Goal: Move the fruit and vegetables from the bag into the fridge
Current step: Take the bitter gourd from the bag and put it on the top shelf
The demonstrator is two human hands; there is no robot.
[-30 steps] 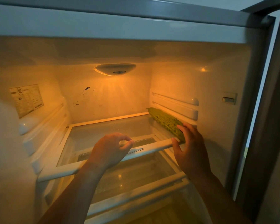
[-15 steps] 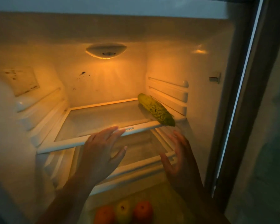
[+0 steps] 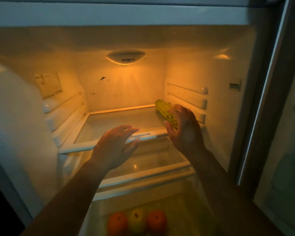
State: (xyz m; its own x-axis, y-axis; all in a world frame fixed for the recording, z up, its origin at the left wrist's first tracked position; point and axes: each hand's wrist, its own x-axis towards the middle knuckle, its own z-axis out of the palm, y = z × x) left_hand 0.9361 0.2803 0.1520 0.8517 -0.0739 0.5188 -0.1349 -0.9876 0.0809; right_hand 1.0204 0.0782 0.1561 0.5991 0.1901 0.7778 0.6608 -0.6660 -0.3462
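right hand: fingers spread, cupped at the gourd's near end; whether it grips cannot be told.
left hand: fingers apart, holding nothing.
gourd: on upper shelf, right side.
below: three round fruits, stored.
left: bag unseen; remainder unknown.

Bare hands and bare forearms, both in plain sight from here.
The left hand and left forearm show bare skin from the slim fingertips down to where the view cuts them off, and they are the better lit of the pair. The right hand and right forearm are likewise bare throughout, mostly in shadow, with blur softening the fingers.
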